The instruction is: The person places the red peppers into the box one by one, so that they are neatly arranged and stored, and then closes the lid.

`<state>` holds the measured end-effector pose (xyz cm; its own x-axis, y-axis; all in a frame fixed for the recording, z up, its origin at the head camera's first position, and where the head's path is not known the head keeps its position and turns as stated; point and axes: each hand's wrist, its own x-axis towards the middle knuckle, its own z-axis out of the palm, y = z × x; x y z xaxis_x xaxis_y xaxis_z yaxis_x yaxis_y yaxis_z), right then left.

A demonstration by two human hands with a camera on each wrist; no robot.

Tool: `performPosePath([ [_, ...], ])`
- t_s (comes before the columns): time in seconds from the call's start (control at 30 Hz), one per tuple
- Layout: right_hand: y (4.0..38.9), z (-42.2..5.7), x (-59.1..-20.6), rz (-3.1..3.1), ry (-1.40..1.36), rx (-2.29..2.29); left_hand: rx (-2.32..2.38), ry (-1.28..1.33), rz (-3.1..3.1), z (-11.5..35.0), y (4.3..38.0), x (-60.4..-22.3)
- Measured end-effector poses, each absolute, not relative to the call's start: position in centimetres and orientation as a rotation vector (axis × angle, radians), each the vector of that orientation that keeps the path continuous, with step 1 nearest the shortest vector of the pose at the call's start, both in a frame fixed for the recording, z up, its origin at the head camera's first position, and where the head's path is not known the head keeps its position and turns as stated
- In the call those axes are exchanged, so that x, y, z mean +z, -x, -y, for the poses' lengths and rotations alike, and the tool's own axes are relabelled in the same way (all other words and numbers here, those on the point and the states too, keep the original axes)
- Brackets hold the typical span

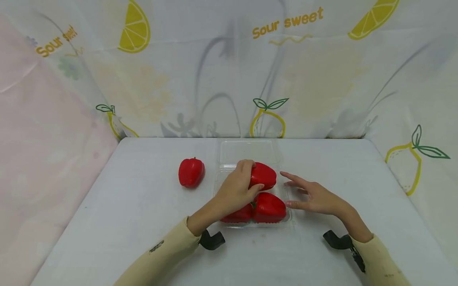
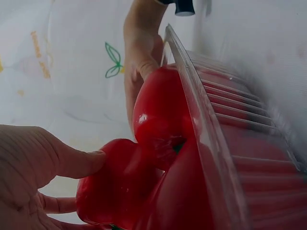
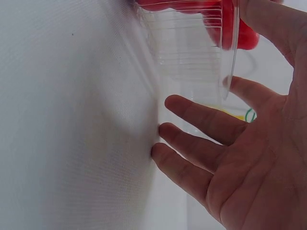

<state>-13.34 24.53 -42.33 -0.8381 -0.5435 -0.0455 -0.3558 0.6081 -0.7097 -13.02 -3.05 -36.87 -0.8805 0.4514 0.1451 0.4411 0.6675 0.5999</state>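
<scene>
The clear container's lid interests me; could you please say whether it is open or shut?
Open: the lid lies spread back beyond the container, leaving the red peppers inside uncovered.

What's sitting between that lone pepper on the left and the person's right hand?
In the head view, the left hand gripping a red pepper, and the clear plastic box with two more peppers in it.

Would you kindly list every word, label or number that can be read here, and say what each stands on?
"Sour sweet": orange lettering, upper left of the cloth backdrop.
"Sour sweet": larger orange lettering, right of centre on the backdrop.
Too blurred to read: orange print in the left wrist view; dark mark on the left sleeve, perhaps not writing.
None readable: red peppers, clear container.
</scene>
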Motion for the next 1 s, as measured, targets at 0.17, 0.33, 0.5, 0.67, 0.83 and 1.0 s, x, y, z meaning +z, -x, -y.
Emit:
performPosePath([
  [0.17,13.4,-24.6,-42.4,-2.583,0.738,-1.050,0.992,-0.796,-2.866,2.5,13.1,-37.1],
  [0.33,13.4,-24.5,-42.3,-2.578,0.727,-1.056,0.982,-0.809,-2.889,2.1,13.1,-37.3],
  [0.5,13.4,-24.5,-42.3,-2.586,0.717,-1.051,0.978,-0.839,-2.875,1.8,13.0,-37.7],
  [0.67,13.4,-24.6,-42.4,-2.594,0.712,-1.043,0.952,-0.893,-2.887,1.5,13.2,-38.0],
  [0.83,13.4,-24.6,-42.5,-2.584,0.697,-1.050,0.850,-0.967,-2.944,1.4,13.2,-38.2],
  [1.0,13.4,-24.6,-42.5,-2.586,0.689,-1.045,0.727,-1.023,-2.995,1.6,13.2,-38.2],
])
